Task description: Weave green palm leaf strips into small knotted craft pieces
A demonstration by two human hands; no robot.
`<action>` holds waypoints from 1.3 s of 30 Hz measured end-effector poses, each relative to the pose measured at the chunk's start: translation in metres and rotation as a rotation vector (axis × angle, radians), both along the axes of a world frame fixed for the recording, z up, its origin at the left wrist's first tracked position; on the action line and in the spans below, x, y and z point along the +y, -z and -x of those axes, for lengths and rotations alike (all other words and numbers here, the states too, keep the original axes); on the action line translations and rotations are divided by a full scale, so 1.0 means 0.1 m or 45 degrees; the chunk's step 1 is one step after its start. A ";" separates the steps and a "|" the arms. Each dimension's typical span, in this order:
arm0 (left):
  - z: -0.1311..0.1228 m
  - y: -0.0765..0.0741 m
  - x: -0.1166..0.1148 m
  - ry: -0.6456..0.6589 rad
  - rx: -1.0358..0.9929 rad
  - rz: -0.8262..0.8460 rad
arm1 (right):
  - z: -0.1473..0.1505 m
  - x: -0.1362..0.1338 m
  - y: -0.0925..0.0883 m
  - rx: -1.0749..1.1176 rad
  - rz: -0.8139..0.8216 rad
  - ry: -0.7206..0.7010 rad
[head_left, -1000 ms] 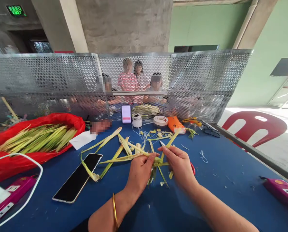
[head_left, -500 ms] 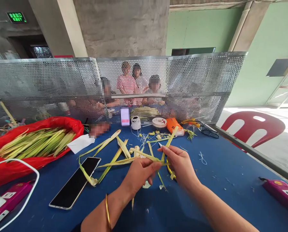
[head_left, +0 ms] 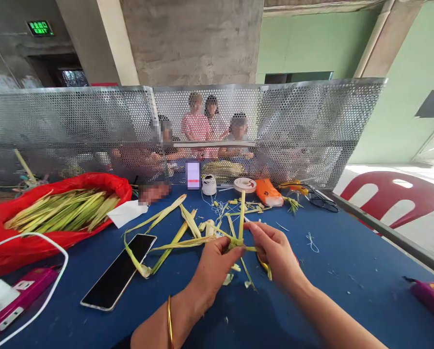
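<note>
My left hand (head_left: 218,264) pinches a small folded knot of pale green leaf strips (head_left: 235,241) between thumb and fingers. One flat strip (head_left: 242,213) stands upright from the knot, and longer dry husk strips trail to the left. Just right of it, my right hand (head_left: 277,249) is closed around scissors (head_left: 265,267); a pale pointed tip shows above the fingers and a yellow handle loop below the palm. The rest of the scissors is hidden. Loose husk strips (head_left: 173,246) lie on the blue table beside my left hand, partly across a dark phone (head_left: 118,274).
A red bag (head_left: 122,186) of leaf strips lies left, near a purple power strip (head_left: 20,300) and white cable. Behind my hands are a thread spool (head_left: 209,185), tape roll (head_left: 245,184), orange packet (head_left: 268,193) and upright phone (head_left: 193,175). People sit and stand beyond the perforated screen (head_left: 293,116).
The strip that slanted up to the right now stands upright. My right hand has come off it and sits slightly to the right. The whole view has shifted a little.
</note>
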State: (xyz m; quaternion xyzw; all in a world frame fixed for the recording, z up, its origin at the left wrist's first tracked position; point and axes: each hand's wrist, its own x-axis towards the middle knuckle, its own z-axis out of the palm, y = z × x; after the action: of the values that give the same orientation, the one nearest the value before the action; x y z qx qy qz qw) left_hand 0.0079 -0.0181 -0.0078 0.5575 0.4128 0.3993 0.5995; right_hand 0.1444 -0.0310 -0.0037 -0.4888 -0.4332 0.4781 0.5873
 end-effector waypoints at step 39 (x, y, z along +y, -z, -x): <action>0.07 -0.02 0.04 0.211 0.068 0.188 | -0.13 -0.01 -0.02 -0.991 -0.291 0.304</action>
State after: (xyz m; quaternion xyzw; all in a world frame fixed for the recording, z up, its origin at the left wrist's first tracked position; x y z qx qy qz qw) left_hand 0.0006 -0.0146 -0.0054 0.5545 0.4093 0.3021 0.6586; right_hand 0.1572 -0.0320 -0.0016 -0.6112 -0.6132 0.1354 0.4817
